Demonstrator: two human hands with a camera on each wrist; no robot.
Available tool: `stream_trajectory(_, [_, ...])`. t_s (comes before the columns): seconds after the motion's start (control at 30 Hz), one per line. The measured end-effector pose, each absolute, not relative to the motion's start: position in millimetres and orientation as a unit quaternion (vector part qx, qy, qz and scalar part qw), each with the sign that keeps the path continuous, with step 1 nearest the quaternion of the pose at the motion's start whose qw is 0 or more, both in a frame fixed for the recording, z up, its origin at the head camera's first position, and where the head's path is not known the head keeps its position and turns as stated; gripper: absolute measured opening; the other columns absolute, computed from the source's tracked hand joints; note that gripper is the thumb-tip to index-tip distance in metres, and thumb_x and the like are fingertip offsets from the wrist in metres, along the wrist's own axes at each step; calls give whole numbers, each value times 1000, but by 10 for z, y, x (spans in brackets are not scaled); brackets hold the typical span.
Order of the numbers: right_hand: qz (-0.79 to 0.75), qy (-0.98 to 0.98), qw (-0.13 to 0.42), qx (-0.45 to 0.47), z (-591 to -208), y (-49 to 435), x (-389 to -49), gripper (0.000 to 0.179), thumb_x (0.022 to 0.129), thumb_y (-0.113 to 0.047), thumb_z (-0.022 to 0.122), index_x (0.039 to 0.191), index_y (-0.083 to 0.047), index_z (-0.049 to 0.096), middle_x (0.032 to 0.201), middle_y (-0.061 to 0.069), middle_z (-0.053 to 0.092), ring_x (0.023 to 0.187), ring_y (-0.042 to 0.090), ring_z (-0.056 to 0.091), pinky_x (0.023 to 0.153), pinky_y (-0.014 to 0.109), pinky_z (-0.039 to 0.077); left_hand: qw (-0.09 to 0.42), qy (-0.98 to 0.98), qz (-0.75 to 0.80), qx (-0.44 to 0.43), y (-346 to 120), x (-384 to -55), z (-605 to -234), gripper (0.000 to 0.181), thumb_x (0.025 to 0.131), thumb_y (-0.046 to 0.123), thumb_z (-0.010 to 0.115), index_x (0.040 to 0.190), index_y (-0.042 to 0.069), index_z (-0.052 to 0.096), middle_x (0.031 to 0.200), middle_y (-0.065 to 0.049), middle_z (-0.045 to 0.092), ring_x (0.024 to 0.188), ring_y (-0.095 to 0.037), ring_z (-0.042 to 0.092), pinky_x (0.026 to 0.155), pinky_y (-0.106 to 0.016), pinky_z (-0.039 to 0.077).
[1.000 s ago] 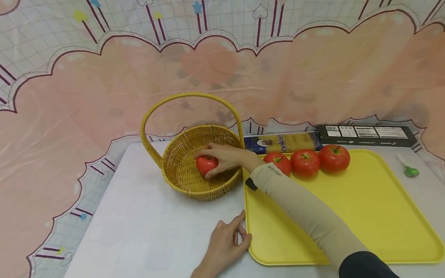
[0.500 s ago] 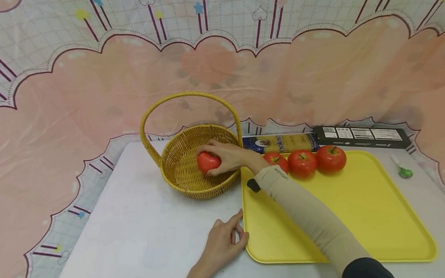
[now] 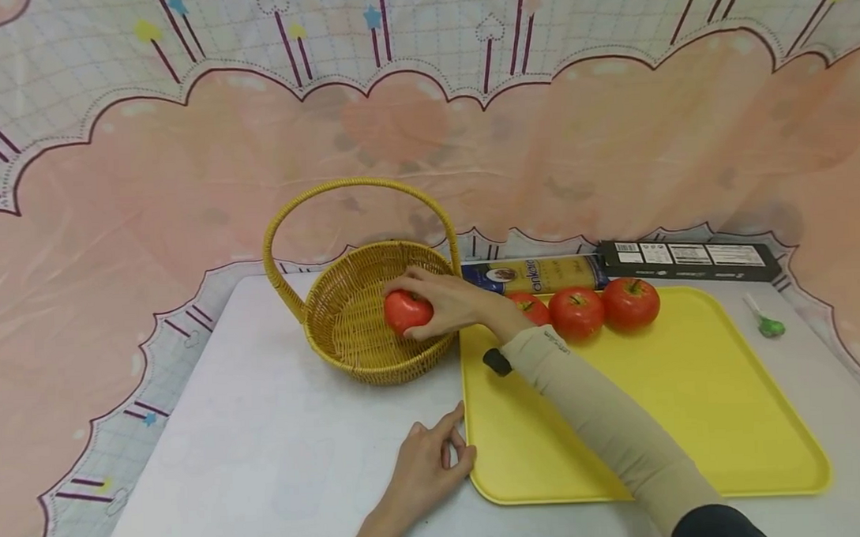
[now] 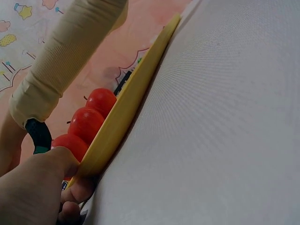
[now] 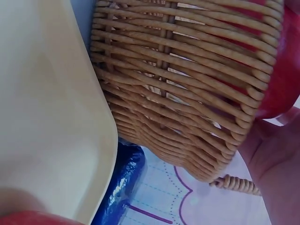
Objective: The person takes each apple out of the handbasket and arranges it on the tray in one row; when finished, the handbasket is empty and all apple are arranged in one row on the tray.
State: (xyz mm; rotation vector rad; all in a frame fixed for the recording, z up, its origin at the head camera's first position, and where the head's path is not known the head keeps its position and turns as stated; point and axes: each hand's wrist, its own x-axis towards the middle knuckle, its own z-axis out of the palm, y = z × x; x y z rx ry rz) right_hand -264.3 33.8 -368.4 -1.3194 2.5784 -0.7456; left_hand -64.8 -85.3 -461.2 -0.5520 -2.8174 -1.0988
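In the head view my right hand [image 3: 449, 306] grips a red apple [image 3: 406, 313] at the right side of the round wicker basket [image 3: 366, 373]. The right wrist view has the apple [image 5: 286, 70] showing past the woven rim, with part of it seen through the weave. My left hand [image 3: 428, 462] pinches the left edge of the yellow tray [image 3: 691, 425]. A finger lies over that tray rim [image 4: 119, 126] and others sit below it in the left wrist view. Three more red apples [image 3: 576, 314] stand in a row along the tray's back edge, the leftmost partly hidden by my right wrist.
Behind the tray lie a blue and yellow packet [image 3: 544, 275] and a long black box [image 3: 689, 261]. A small green item with a white stick [image 3: 769, 328] lies to the tray's right. The basket's tall handle [image 3: 356, 182] arches above it, before a printed cloth backdrop.
My right hand has moved the apple slightly up and to the right within the basket's outline. My left hand keeps its place at the tray edge; the whole view has shifted a little.
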Motion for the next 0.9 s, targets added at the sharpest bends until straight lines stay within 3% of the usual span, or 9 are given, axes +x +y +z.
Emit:
stream_trajectory(0.6, [-335,860,-2,-385,-3635,579,-2464,64,79,-46,68,136,-36,41,137,-2,40,104,22,58,87,43,50,41,-917,-355,-178,-866,-627,-4585,51,80,23,69,128,7,58,67,24,53,49,9,31,63,-15,28])
stream_trajectory(0.9, [-381,852,1,-360,-3587,700,-2380,65,79,-46,68,137,-37,41,140,-5,37,112,23,52,88,49,48,46,-916,-356,-181,-854,-629,-4581,51,80,23,69,127,6,59,66,24,53,49,9,30,66,-16,29])
